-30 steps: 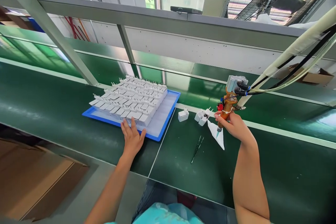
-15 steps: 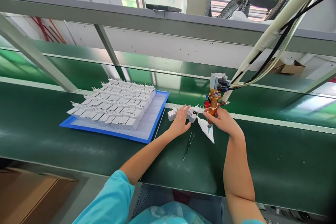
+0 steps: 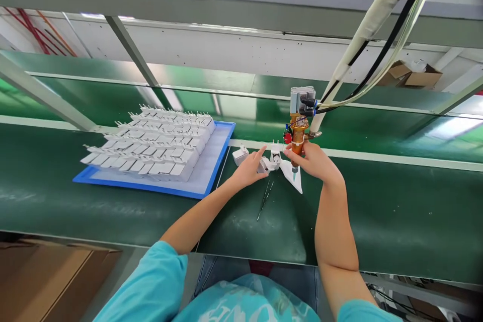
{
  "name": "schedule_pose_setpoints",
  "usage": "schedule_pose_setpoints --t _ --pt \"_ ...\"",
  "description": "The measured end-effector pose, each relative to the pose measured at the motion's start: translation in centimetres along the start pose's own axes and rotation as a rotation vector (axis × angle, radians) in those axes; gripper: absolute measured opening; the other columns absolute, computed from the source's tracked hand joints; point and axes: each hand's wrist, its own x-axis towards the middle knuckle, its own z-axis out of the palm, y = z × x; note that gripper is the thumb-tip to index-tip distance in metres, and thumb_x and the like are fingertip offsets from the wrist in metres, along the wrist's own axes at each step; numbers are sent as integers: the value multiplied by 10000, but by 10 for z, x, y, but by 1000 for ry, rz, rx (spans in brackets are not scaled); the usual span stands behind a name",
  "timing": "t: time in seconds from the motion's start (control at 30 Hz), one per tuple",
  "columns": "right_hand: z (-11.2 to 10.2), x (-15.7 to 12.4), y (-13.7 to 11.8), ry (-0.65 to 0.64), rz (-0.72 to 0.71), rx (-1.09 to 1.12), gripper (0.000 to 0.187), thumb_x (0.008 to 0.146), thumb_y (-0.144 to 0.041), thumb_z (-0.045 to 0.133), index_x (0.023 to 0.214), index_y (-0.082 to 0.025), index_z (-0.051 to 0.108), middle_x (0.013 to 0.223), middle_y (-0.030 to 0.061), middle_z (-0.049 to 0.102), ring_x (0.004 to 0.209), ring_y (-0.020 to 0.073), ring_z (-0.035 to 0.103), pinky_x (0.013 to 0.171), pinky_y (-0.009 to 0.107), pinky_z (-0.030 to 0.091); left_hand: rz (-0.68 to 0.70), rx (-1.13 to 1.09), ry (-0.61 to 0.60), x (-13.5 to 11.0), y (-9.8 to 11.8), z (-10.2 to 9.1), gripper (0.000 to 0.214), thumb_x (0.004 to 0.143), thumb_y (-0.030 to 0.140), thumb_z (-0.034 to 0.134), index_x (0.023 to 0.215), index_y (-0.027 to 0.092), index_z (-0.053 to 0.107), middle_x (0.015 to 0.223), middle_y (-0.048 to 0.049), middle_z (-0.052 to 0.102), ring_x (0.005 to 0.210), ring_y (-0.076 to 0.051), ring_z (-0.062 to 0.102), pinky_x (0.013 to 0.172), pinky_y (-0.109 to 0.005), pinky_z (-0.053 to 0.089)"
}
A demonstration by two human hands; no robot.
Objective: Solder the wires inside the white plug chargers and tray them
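Observation:
My right hand is wrapped round an orange glue dispensing gun, its pale tip pointing down over a white folded cloth or paper. My left hand has its thumb and fingers round a white plug housing, partly hidden by the hand. Between my hands stands an opened white plug housing with prongs facing away and its inside showing. Left of my left hand sits another white plug housing. Thin metal tweezers lie on the green bench just in front.
A blue-rimmed tray to the left holds rows of white plug housings. A pale pole with hoses slants from the dispenser to the upper right. A cardboard box stands behind at right; another box is low at left.
My left hand has closed in on a white housing, while the opened housing beside it now stands turned with its prongs upright. The view has tilted down slightly; my right hand stays on the dispenser.

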Motion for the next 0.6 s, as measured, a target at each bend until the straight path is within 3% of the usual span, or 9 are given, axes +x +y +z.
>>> schedule_pose_setpoints --t 0.1,0.2,0.3,0.37,0.5,0.6 --pt "2 1 -3 -4 -29 27 335 912 -507 475 893 -187 572 651 2 607 620 171 575 645 305 409 -28 160 40 -29 11 0 777 753 418 745 1404 189 387 1202 -146 547 1174 -336 527 972 -509 470" --pt "5 2 -7 -22 -46 68 349 916 -513 474 923 -183 589 670 -2 611 617 157 566 649 298 413 -14 138 11 -42 14 -6 615 737 464 757 1235 181 532 1239 -155 528 1212 -339 507 1009 -496 458" --pt "6 2 -10 -49 -50 91 364 917 -522 480 937 -180 603 675 -2 613 618 151 566 655 294 421 67 -33 -82 -42 9 -16 582 780 467 717 1262 202 525 1315 -140 532 1214 -293 530 1023 -436 459" --pt "7 2 -12 -73 -56 117 355 921 -514 485 953 -182 605 664 -9 607 613 147 570 659 290 428 65 -153 -124 -41 4 -23 475 853 462 631 1250 217 547 1225 -100 614 1114 -244 594 969 -389 490" --pt "11 4 -14 -66 -87 139 349 931 -516 478 956 -191 602 685 -10 596 623 137 558 656 280 427 -23 -333 -102 -41 0 -26 363 892 431 569 1161 192 610 945 -55 683 853 -170 640 819 -309 527" --pt "14 6 -14 -46 -103 143 358 935 -523 472 935 -188 600 668 -12 575 627 133 536 658 280 423 22 -340 -82 -44 5 -24 367 886 416 579 1172 188 613 1036 -77 674 862 -163 629 753 -279 522"
